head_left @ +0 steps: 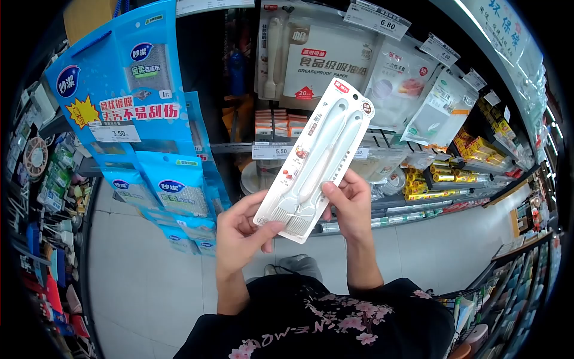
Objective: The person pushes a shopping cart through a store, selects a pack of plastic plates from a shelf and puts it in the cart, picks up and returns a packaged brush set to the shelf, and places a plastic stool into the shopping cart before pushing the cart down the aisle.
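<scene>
Both of my hands hold a white card pack of two pale basting brushes (315,161), tilted with its top leaning right and the bristle ends at the bottom. My left hand (241,230) is closed on the lower left edge, thumb on the front near the bristles. On the right edge, about the middle, my right hand (350,206) pinches the pack with its thumb in front. The fingers behind the card are partly hidden. Just behind the pack's upper end hangs a packet of greaseproof paper (326,57).
Blue cleaning-cloth packets (179,185) hang at left beneath a large blue sign (113,78). Clear glove packets (397,84) and a shelf of yellow boxes (442,173) stand to the right. Price tags line the shelf edge. Grey tiled floor (143,275) lies below, with more shelving on both sides.
</scene>
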Demonstrator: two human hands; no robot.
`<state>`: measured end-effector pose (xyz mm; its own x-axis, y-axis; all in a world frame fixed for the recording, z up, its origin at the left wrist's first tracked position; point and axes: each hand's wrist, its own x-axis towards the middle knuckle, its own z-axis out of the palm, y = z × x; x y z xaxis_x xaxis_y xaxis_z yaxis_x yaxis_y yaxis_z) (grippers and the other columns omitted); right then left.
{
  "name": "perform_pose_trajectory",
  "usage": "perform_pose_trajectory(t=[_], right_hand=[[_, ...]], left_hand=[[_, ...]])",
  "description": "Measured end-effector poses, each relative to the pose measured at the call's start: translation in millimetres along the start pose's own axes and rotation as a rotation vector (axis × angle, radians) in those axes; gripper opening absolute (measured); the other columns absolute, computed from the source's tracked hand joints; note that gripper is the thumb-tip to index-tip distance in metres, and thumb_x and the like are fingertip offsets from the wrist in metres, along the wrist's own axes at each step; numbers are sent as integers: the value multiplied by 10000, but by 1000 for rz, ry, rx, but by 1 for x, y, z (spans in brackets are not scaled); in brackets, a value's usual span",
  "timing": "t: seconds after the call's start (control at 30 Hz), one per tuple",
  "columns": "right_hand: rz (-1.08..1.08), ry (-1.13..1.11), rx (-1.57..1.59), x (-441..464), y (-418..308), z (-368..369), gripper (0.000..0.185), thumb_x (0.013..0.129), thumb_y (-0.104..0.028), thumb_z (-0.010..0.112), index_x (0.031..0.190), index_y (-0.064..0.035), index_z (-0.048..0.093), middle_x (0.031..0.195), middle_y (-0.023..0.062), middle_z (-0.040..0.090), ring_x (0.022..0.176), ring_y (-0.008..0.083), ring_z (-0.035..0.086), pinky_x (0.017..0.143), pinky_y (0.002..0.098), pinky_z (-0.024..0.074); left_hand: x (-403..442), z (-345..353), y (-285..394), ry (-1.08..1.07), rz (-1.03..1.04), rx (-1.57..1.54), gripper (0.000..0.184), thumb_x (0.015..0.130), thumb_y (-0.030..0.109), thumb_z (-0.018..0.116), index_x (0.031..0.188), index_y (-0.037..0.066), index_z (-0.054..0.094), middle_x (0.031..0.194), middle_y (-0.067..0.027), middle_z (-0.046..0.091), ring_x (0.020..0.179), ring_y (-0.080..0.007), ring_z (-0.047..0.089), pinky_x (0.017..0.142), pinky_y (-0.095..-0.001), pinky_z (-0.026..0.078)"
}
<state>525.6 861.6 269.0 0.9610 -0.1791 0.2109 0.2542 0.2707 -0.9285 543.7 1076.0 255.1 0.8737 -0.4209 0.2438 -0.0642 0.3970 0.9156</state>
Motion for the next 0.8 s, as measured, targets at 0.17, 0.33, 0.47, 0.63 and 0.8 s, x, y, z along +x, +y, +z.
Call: perform_pose_trajectory(t=[0.17,0.33,0.47,0.63,0.8], right_hand=[[-6,35,11,-7,-5,0,412,879,-4,671,1228,78,468,935,167,711,520,94,610,394,189,445],[-26,12,95,-14,-7,-4,512,871,27,657,1308,88,396,1011,198,694,534,135,631,413,225,491],[-44,30,77,-16,-6,-15,522,888,16,635,1340,70,379,998,195,691,537,157,634,429,240,506],[-28,1,191,-17,-15,-35,618,931,-36,581,1447,30,247,1053,197,662,683,194,669,472,253,538],[-88,-213,326,-12,-11,-40,796,927,-192,657,1517,-37,146,1398,226,451,1109,259,601,820,388,574]], left_hand=[[-1,4,-6,10,7,-39,502,818,-104,680,1289,-122,506,1015,-205,703,610,-105,647,469,-203,502],[-1,8,-13,33,85,-100,464,833,-103,669,1269,-132,513,988,-224,693,613,-158,668,478,-230,525],[1,9,-15,32,92,-116,448,846,-97,659,1271,-125,518,981,-230,690,627,-182,684,492,-246,545],[2,7,-16,73,124,-63,395,866,-77,652,1246,-118,552,997,-246,688,673,-222,710,546,-270,580],[6,19,-14,107,267,148,315,829,-90,669,1143,-68,656,1065,-215,690,850,-222,710,690,-283,594]])
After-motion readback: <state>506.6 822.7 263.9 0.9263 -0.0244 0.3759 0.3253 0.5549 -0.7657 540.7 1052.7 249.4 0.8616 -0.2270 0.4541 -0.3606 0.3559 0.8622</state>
